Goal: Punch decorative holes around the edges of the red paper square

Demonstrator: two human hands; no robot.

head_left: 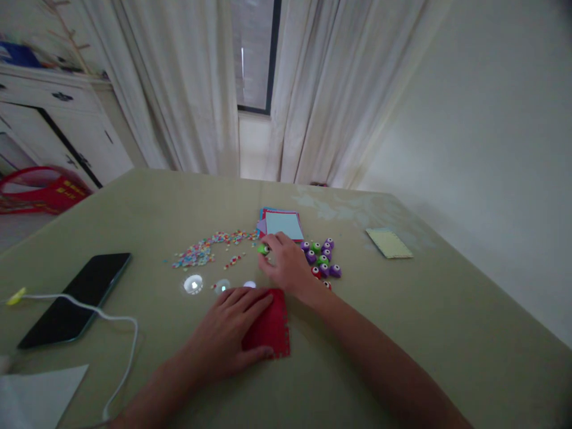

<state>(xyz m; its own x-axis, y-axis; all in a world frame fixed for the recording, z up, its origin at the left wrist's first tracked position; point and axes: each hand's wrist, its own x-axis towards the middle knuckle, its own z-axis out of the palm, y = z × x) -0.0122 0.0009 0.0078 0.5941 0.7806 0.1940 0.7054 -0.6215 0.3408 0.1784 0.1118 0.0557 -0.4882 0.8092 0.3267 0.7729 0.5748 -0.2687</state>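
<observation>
My left hand (236, 325) lies with its fingers stretched over a red felt square (279, 330) that has small notches along its right edge. Just beyond it, my right hand (288, 262) pinches a small green bead with an eye on it (263, 249) between thumb and fingers. To the right of that hand sits a cluster of purple, green and red eye beads (324, 259), partly hidden by the wrist. Tiny multicoloured beads (201, 250) are strewn to the left of the right hand, and a short row of them (233, 261) lies nearer.
Behind my right hand is a stack of coloured squares (283, 225), pale blue on top. A pale yellow square (389, 243) lies at the right. On the left are a dark tablet (83, 295), a white cable (120, 319) across it, and a white sheet (44, 393).
</observation>
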